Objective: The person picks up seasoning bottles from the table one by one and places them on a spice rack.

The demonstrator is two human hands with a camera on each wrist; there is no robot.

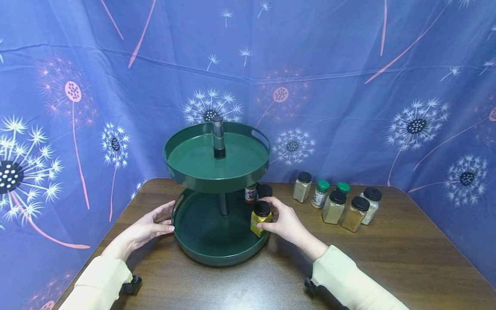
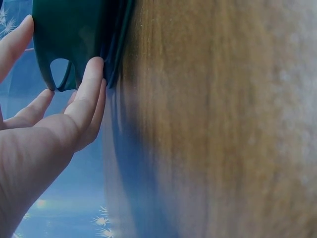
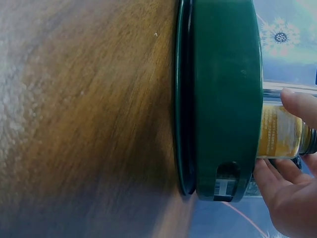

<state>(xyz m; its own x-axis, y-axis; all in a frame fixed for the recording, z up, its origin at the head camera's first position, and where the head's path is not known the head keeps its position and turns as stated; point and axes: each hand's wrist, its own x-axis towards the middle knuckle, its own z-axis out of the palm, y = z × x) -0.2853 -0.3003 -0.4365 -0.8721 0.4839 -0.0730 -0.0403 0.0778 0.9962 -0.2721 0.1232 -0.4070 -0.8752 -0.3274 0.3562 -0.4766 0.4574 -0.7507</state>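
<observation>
A dark green two-tier round tray stand has an upper tray (image 1: 217, 184) and a lower tray (image 1: 217, 260), joined by a central post. My right hand (image 1: 286, 220) pinches a spice jar (image 1: 256, 224) of yellow powder with a black lid, between thumb and fingers. The jar is over the right side of the lower tray, partly behind the tray's wall in the right wrist view. Behind it, a jar with a red label (image 1: 250, 194) and a black-lidded jar (image 1: 265, 190) are in the lower tray. At the left rim, beside a handle cutout, my left hand (image 1: 149, 224) touches the lower tray with extended fingers.
On the wooden table (image 1: 418, 258), several spice jars stand at the right: a black-lidded one (image 1: 301, 190), a green-lidded one (image 1: 320, 197), and a close group including a brown-powder jar (image 1: 353, 217). A blue dandelion-print cloth (image 1: 333, 107) hangs behind the table.
</observation>
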